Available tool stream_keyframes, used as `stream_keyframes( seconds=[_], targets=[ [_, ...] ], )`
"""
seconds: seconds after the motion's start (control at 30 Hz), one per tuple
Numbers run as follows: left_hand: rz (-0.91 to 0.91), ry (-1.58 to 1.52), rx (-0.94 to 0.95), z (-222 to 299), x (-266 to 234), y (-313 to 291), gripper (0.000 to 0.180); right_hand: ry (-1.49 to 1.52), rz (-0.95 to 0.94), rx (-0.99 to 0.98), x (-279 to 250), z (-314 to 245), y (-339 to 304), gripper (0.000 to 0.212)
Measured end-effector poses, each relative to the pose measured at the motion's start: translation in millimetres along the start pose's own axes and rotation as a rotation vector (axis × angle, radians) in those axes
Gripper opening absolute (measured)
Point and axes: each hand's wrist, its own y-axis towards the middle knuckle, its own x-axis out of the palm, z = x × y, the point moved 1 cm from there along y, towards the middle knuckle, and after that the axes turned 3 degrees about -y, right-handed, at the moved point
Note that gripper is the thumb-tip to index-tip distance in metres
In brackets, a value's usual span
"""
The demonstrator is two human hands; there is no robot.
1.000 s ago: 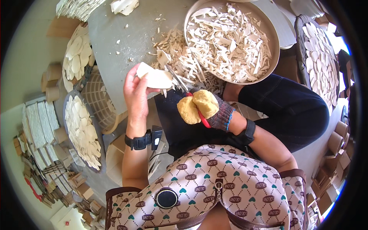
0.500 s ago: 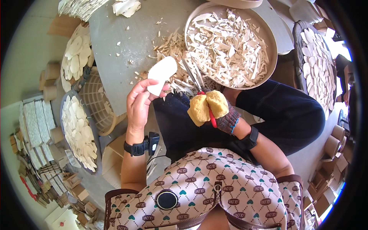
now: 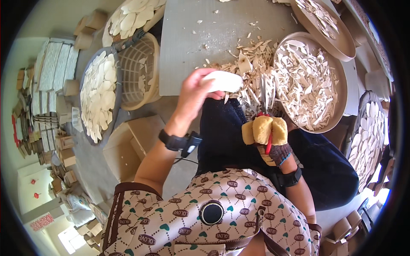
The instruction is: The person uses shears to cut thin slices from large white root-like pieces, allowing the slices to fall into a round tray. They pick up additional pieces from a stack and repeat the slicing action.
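Observation:
A smooth white oval slice [image 3: 225, 81] is pinched between the thumb and fingers of my bare left hand [image 3: 191, 94], its long side lying roughly level above the table's near edge. My right hand [image 3: 273, 145] wears a knitted glove with thick yellow padding over the fingers. It grips scissors [image 3: 263, 96] with red handles, the metal blades pointing away from me toward the scraps. The slice and the blades are apart. Behind both hands lies a heap of pale cut scraps [image 3: 252, 59], and to the right a round tray [image 3: 341, 91] is filled with similar scraps.
A second round tray [image 3: 349, 51] overlaps the first at the upper right. The grey table [image 3: 183, 51] bears loose crumbs. On the left are a slatted plastic basket [image 3: 156, 81], a round tray of pale slices [image 3: 99, 96] and an open cardboard box [image 3: 124, 149]. More slices [image 3: 367, 134] stand far right.
The whole view has swung to the left, so the table and trays appear farther right. The white slice has turned from slanting upward to nearly level. Both hands keep their hold.

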Motion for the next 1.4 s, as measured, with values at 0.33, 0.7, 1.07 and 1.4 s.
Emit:
stream_keyframes(
  seconds=[0.33,0.7,1.07,1.4],
  targets=[
    [0.516,-0.616,0.071,25,-146,11,0.030,-1.128,0.094,0.040,30,-10,-11,0.030],
    [0.006,1.123,0.095,-5,43,73,0.031,-1.385,0.075,-0.056,35,-15,-16,0.030],
    [0.027,0.404,0.251,2,38,54,0.012,-1.355,-0.043,-0.235,22,-9,9,0.028],
    [-0.010,0.150,-0.096,-1,59,28,0.019,-1.380,-0.031,-0.348,51,-10,27,0.028]
  ],
)
